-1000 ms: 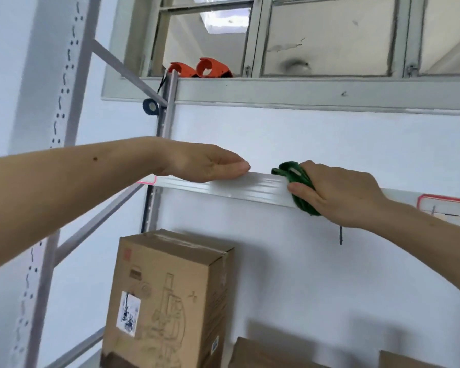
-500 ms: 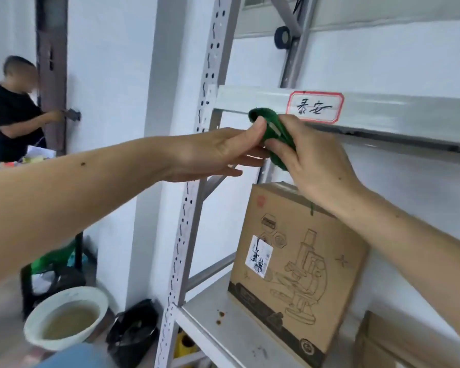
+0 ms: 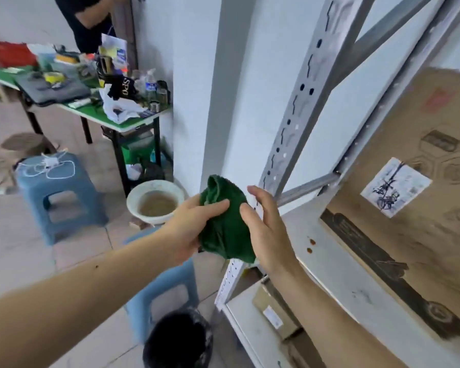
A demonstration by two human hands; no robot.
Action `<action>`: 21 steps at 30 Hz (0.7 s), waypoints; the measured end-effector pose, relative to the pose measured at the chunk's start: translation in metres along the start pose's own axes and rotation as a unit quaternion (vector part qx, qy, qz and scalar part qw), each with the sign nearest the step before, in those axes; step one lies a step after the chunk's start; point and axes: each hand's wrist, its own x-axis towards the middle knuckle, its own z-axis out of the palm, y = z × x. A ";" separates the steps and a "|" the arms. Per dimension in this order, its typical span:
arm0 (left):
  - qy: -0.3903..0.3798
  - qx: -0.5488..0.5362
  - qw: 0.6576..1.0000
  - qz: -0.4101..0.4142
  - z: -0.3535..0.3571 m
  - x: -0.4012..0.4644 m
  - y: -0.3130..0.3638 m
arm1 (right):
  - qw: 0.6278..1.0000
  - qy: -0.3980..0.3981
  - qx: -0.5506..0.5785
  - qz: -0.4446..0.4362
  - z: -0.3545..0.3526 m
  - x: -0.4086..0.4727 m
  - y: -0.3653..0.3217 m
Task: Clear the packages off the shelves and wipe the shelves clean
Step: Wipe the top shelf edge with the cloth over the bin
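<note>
Compared with half a second ago, your view has dropped from the labelled shelf beam to floor level, and the green cloth has come down with both hands, away from the rack. Your left hand grips the cloth's near side, thumb over the top; your right hand presses its far side with straight fingers, so the hands meet on the cloth. It hangs bunched in front of the slotted upright, its long axis near vertical, top fold pointing up and slightly left, loose tail down. Risk: the right hand only presses, so if you part the hands the tail may slip and fall toward the black bin. The cardboard box remains on the stained shelf, so wiping there would be blocked.
</note>
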 end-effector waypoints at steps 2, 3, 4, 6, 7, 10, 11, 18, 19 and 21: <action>0.025 -0.016 0.999 -0.042 -0.034 0.014 -0.027 | 0.984 0.039 0.021 0.172 0.024 0.010 0.039; 0.035 -0.020 0.997 -0.062 -0.051 0.021 -0.039 | 0.964 0.017 0.054 0.261 0.037 0.014 0.061; 0.044 -0.024 0.995 -0.081 -0.069 0.027 -0.049 | 0.934 -0.017 0.109 0.341 0.051 0.017 0.080; 0.065 -0.020 0.991 -0.117 -0.104 0.042 -0.069 | 0.873 -0.075 0.197 0.439 0.080 0.020 0.111; 0.070 -0.013 0.988 -0.137 -0.123 0.052 -0.080 | 0.855 -0.077 0.221 0.463 0.096 0.022 0.127; 0.086 0.013 0.975 -0.204 -0.183 0.083 -0.107 | 0.838 -0.017 0.256 0.482 0.146 0.038 0.169; 0.092 0.024 0.969 -0.228 -0.207 0.095 -0.117 | 0.840 0.000 0.250 0.481 0.166 0.046 0.183; 0.106 0.187 0.930 -0.297 -0.347 0.174 -0.194 | 0.846 0.009 0.153 0.510 0.284 0.094 0.285; 0.109 0.210 0.925 -0.296 -0.361 0.186 -0.204 | 0.841 0.007 0.156 0.517 0.298 0.101 0.302; 0.117 0.261 0.913 -0.292 -0.387 0.211 -0.227 | 0.838 0.013 0.155 0.523 0.322 0.115 0.334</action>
